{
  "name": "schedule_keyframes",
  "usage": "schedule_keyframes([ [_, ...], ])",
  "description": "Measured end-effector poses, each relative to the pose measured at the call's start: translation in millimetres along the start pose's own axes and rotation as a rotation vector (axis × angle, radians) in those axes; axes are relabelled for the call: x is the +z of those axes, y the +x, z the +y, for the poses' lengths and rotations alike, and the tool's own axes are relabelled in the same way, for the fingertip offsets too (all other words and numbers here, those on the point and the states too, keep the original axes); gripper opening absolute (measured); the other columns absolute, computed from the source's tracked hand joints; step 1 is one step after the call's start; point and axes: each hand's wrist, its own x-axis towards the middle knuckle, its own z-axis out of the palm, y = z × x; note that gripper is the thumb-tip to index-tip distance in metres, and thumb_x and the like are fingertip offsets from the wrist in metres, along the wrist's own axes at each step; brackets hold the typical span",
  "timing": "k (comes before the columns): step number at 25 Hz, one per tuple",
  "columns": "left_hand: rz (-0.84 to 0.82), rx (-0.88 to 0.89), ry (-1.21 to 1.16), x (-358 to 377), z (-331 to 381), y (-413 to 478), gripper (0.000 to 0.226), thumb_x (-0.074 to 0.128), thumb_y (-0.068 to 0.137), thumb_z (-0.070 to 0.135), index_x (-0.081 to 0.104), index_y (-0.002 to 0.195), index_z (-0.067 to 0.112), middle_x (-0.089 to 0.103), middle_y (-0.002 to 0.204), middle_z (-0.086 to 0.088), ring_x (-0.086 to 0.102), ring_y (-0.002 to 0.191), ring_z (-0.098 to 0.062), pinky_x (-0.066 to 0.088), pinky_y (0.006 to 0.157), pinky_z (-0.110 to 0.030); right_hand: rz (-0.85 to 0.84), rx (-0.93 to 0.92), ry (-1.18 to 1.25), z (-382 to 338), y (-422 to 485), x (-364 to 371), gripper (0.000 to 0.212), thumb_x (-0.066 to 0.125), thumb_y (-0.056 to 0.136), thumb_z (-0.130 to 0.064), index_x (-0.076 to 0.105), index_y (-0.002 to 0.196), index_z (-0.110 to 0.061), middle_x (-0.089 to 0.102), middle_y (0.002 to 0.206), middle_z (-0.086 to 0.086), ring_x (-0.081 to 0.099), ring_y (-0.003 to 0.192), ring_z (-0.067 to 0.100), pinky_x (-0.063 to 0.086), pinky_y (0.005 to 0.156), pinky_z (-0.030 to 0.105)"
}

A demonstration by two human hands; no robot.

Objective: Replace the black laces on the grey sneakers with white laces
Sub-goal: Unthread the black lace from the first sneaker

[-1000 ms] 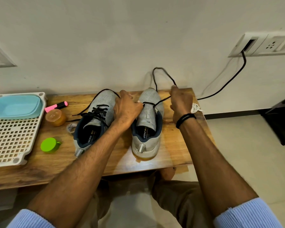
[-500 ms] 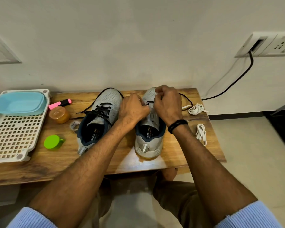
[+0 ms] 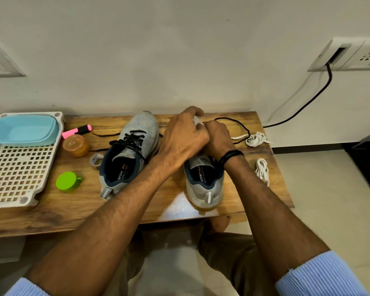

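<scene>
Black lace (image 3: 248,131) lower now, slack loop

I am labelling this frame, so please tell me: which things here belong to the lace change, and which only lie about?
Job: left sneaker, black-laced; right sneaker, with left hand and right hand on it; loose black lace; far white laces; near white laces.
Lying about: white tray, blue tub, pink highlighter, orange jar, green cap, tape roll.

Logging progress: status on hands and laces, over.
Left hand grips right sneaker toe; right hand pinches its black lace. Left sneaker laced black. White laces untouched, nothing blocking.
</scene>
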Motion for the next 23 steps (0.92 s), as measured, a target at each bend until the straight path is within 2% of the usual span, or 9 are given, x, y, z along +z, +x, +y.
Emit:
schedule_keyframes([
  [2, -0.054, 0.035, 0.043, 6.3, 7.9, -13.3, 0.060, 0.048, 0.084, 0.016, 0.045, 0.144, 0.018, 0.073, 0.090, -0.011, 0.070, 0.079, -0.025, 0.060, 0.077, -0.037, -0.050, 0.057, 0.047, 4.3, 3.5, -3.2, 0.013, 0.054, 0.092, -0.012, 0.063, 0.083, -0.008, 0.069, 0.097, 0.019, 0.062, 0.094, 0.037, 0.030, 0.065, 0.030],
  [5, -0.195, -0.203, 0.056, 13.9, 6.6, -21.6, 0.064, 0.053, 0.088, 0.011, 0.029, 0.147, 0.007, 0.072, 0.077, -0.010, 0.071, 0.058, -0.024, 0.058, 0.051, -0.032, -0.051, 0.097, 0.223, 9.1, 4.4, 1.4, 0.018, 0.058, 0.089, -0.012, 0.066, 0.084, 0.003, 0.070, 0.093, 0.021, 0.062, 0.090, 0.036, 0.036, 0.063, 0.034],
  [7, -0.200, -0.244, 0.303, 10.4, 2.9, -22.1, 0.063, 0.060, 0.085, 0.015, 0.033, 0.140, 0.001, 0.071, 0.089, -0.012, 0.072, 0.077, -0.029, 0.055, 0.060, -0.031, -0.021, 0.067, 0.270, 10.0, 2.9, 6.1, 0.023, 0.060, 0.085, -0.015, 0.069, 0.080, 0.004, 0.070, 0.082, 0.021, 0.063, 0.080, 0.036, 0.047, 0.066, 0.040],
  [8, -0.147, -0.206, 0.462, 7.4, 2.1, -21.2, 0.060, 0.063, 0.085, 0.019, 0.037, 0.136, 0.001, 0.069, 0.097, -0.012, 0.069, 0.090, -0.031, 0.049, 0.066, -0.031, -0.020, 0.046, 0.247, 10.5, 3.1, 7.4, 0.023, 0.060, 0.085, -0.017, 0.070, 0.077, 0.003, 0.070, 0.078, 0.019, 0.063, 0.077, 0.035, 0.050, 0.067, 0.041],
  [10, -0.036, -0.132, 0.643, 1.6, 3.8, -18.3, 0.051, 0.065, 0.087, 0.029, 0.046, 0.128, 0.005, 0.066, 0.101, -0.010, 0.065, 0.099, -0.031, 0.040, 0.069, -0.034, -0.028, 0.031, 0.172, 10.4, 6.6, 8.5, 0.024, 0.062, 0.085, -0.021, 0.074, 0.077, -0.002, 0.072, 0.079, 0.015, 0.064, 0.078, 0.031, 0.052, 0.070, 0.040],
  [12, -0.022, -0.135, 0.669, 0.5, 2.2, -13.1, 0.051, 0.064, 0.082, 0.036, 0.049, 0.122, 0.008, 0.061, 0.097, -0.009, 0.062, 0.098, -0.030, 0.039, 0.070, -0.035, -0.020, 0.058, 0.103, 11.2, 10.0, 8.4, 0.027, 0.064, 0.087, -0.029, 0.075, 0.083, -0.005, 0.072, 0.086, 0.014, 0.065, 0.085, 0.031, 0.049, 0.069, 0.035],
  [15, -0.236, -0.214, 0.587, 9.8, -16.6, -2.3, 0.058, 0.062, 0.079, 0.036, 0.048, 0.127, 0.006, 0.056, 0.118, -0.018, 0.055, 0.108, -0.034, 0.045, 0.082, -0.038, 0.012, 0.064, -0.004, 12.6, 9.9, 9.7, 0.031, 0.061, 0.090, -0.033, 0.067, 0.085, -0.003, 0.070, 0.093, 0.017, 0.063, 0.092, 0.035, 0.036, 0.067, 0.030],
  [17, -0.340, -0.209, 0.520, 20.1, -27.4, -0.6, 0.051, 0.063, 0.084, 0.031, 0.049, 0.128, 0.007, 0.055, 0.122, -0.018, 0.054, 0.106, -0.030, 0.043, 0.080, -0.035, 0.007, 0.034, -0.048, 13.5, 8.6, 7.8, 0.026, 0.059, 0.091, -0.031, 0.063, 0.083, -0.006, 0.069, 0.093, 0.019, 0.062, 0.092, 0.036, 0.033, 0.067, 0.030],
  [23, -0.256, -0.058, 0.517, 35.9, -36.9, -5.6, 0.036, 0.049, 0.096, 0.012, 0.049, 0.131, 0.002, 0.063, 0.113, -0.021, 0.060, 0.106, -0.038, 0.036, 0.071, -0.035, 0.069, -0.096, -0.055, 14.8, 5.7, 6.3, 0.023, 0.057, 0.090, -0.019, 0.070, 0.106, -0.008, 0.071, 0.103, 0.015, 0.062, 0.099, 0.036, 0.043, 0.076, 0.035],
])
